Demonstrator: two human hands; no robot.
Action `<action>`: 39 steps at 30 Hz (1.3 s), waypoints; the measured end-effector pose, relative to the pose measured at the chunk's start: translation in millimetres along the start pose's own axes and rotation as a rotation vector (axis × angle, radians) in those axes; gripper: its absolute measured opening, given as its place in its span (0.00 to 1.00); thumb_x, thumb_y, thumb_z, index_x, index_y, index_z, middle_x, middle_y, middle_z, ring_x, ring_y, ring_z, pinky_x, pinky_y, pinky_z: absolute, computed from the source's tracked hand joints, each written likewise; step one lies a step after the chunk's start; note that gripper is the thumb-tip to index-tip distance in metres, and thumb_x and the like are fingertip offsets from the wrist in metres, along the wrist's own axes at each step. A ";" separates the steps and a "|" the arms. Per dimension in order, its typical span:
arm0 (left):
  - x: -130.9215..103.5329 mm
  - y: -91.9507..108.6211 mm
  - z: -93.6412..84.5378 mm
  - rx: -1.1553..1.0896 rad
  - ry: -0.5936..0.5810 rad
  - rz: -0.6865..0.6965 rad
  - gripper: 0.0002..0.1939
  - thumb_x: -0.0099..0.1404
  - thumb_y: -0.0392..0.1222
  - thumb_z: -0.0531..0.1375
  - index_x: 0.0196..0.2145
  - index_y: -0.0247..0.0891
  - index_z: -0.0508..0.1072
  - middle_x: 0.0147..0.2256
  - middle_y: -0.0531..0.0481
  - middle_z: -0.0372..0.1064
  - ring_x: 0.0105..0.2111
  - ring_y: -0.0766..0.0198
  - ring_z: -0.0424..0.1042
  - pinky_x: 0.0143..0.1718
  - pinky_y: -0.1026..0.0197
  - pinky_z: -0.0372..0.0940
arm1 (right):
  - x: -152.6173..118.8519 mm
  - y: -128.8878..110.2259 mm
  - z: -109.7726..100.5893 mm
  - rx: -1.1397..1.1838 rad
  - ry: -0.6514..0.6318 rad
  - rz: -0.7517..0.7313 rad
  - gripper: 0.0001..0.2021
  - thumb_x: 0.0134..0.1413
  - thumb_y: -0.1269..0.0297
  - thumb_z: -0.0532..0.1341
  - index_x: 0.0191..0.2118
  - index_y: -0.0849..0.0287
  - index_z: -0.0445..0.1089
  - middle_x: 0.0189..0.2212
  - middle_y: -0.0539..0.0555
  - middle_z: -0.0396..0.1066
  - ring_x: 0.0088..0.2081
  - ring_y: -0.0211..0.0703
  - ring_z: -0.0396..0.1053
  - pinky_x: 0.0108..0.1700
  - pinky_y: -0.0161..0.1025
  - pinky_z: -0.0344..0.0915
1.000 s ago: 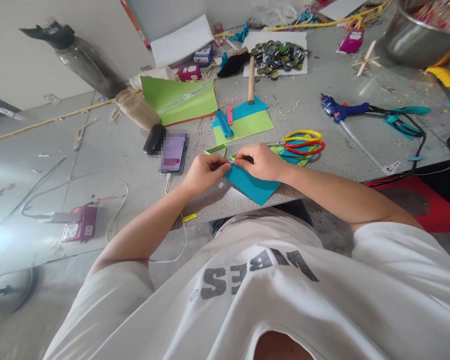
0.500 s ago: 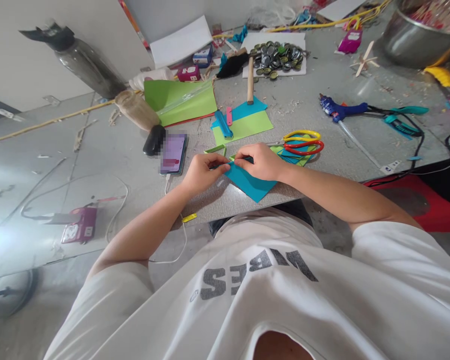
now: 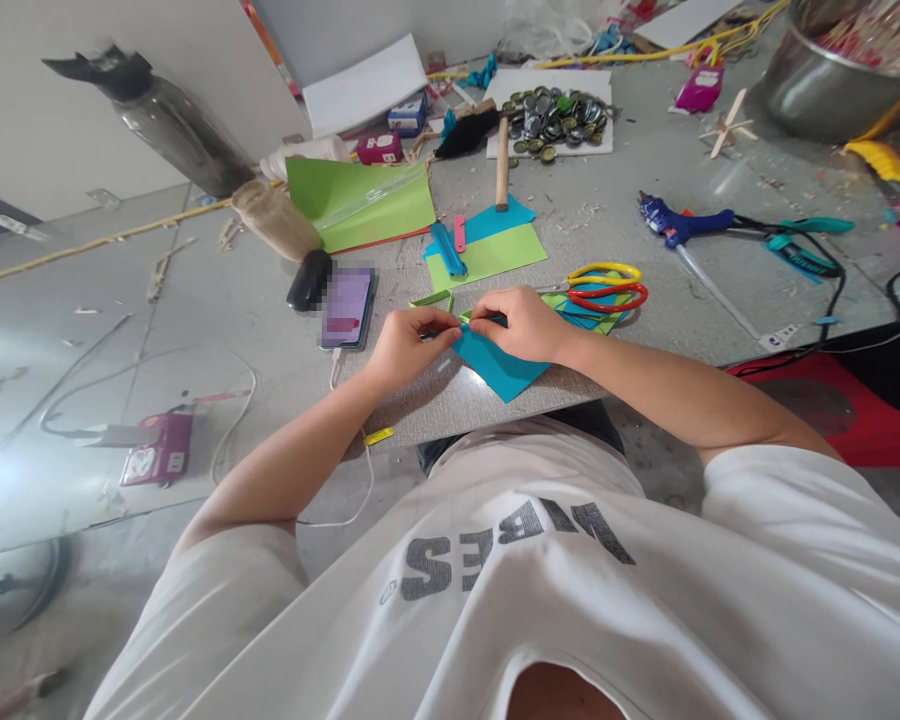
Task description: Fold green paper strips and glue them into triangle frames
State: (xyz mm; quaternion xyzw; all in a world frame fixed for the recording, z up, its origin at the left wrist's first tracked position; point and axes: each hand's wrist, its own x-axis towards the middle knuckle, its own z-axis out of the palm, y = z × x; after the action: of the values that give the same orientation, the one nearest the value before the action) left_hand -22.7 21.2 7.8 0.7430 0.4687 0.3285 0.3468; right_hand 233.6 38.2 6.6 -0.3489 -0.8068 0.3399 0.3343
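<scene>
A blue sheet of paper (image 3: 504, 368) is pinched near its upper left corner between my hands at the table's front edge. My left hand (image 3: 412, 343) grips that corner with thumb and forefinger. My right hand (image 3: 521, 322) has its fingers closed on the paper's upper edge, by a small green strip. Just behind my fingertips lies a folded green strip (image 3: 432, 299). Scissors (image 3: 606, 287) with yellow and red handles rest on blue and green paper pieces to the right. A blue cutter (image 3: 448, 250) lies on green paper (image 3: 495, 258) beyond my hands.
A phone (image 3: 347, 307) and a black object (image 3: 310, 281) lie left of my hands. A glue gun (image 3: 682, 220) is at the right, a metal pot (image 3: 832, 80) at the back right. Bottle caps (image 3: 555, 115) and a wooden-handled tool (image 3: 502, 165) are at the back.
The blue paper's lower corner has shifted slightly left and up. Both hands keep nearly the same place and grip.
</scene>
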 end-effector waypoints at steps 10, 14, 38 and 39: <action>-0.7 4.9 -5.4 0.081 -0.030 0.054 0.13 0.74 0.49 0.69 0.44 0.39 0.92 0.43 0.42 0.91 0.44 0.51 0.88 0.50 0.50 0.84 | -0.3 0.9 0.5 0.038 -0.002 0.007 0.08 0.72 0.61 0.70 0.42 0.58 0.86 0.41 0.58 0.88 0.42 0.50 0.80 0.49 0.46 0.72; 1.0 2.6 -5.9 0.078 -0.014 0.074 0.10 0.71 0.46 0.70 0.42 0.40 0.91 0.42 0.44 0.90 0.42 0.52 0.87 0.50 0.50 0.84 | 0.6 0.5 -0.6 -0.001 -0.027 0.070 0.10 0.74 0.61 0.70 0.41 0.59 0.87 0.36 0.56 0.86 0.38 0.47 0.77 0.45 0.44 0.67; 2.6 -1.8 -6.9 0.233 -0.046 0.107 0.11 0.72 0.47 0.68 0.42 0.43 0.91 0.41 0.45 0.89 0.41 0.51 0.86 0.48 0.50 0.81 | -0.1 0.0 -1.2 -0.004 -0.002 0.018 0.09 0.70 0.63 0.71 0.39 0.58 0.88 0.39 0.59 0.89 0.40 0.51 0.82 0.48 0.46 0.72; 2.4 -1.3 -6.4 0.241 -0.055 0.094 0.12 0.73 0.48 0.68 0.42 0.43 0.92 0.42 0.44 0.90 0.42 0.50 0.86 0.48 0.50 0.81 | 0.0 0.5 -1.7 -0.005 0.004 0.007 0.08 0.70 0.64 0.71 0.39 0.58 0.88 0.39 0.59 0.89 0.41 0.51 0.82 0.48 0.46 0.72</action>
State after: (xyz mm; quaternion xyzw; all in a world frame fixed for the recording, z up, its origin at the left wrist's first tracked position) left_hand -27.7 25.1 10.7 0.8092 0.4598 0.2651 0.2520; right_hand 235.1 38.9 7.1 -0.3531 -0.8058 0.3386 0.3338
